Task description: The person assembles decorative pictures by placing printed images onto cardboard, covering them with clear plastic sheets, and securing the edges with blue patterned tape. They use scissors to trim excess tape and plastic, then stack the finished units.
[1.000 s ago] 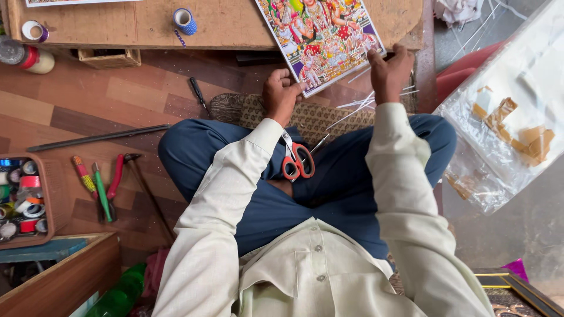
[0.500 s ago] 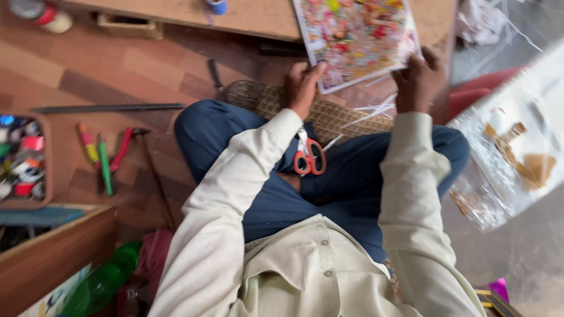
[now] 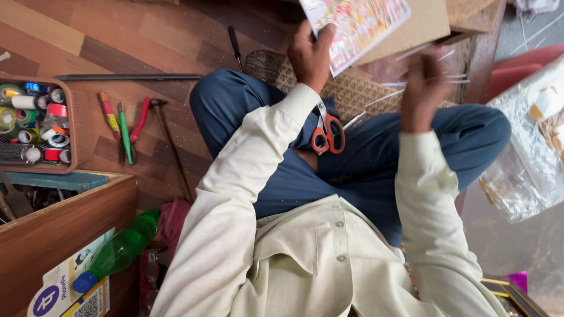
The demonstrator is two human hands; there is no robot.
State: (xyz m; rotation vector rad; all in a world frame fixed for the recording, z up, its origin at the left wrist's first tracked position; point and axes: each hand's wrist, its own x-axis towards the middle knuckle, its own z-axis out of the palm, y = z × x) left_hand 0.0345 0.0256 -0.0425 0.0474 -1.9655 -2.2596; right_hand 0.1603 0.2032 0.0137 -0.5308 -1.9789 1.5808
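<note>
My left hand (image 3: 308, 54) grips the lower left edge of a colourful printed picture (image 3: 355, 20), which is lifted over a brown board (image 3: 426, 26). My right hand (image 3: 423, 88) is blurred, below the picture's right part and apart from it, close to some thin clear strips (image 3: 411, 56). Whether it holds anything cannot be made out. Red-handled scissors (image 3: 327, 134) lie on my lap on the blue trousers, just below my left wrist.
A brown tray of tape rolls (image 3: 73, 126) sits at the left, with pliers and screwdrivers (image 3: 124, 126) and a hammer (image 3: 170, 147) on the wooden floor. A green bottle (image 3: 120, 249) leans by a wooden box (image 3: 64, 220). A clear plastic bag (image 3: 529, 152) lies right.
My right hand has let go of the picture's right edge and dropped lower, now blurred. My left hand keeps its grip on the picture. The view has tilted closer.
</note>
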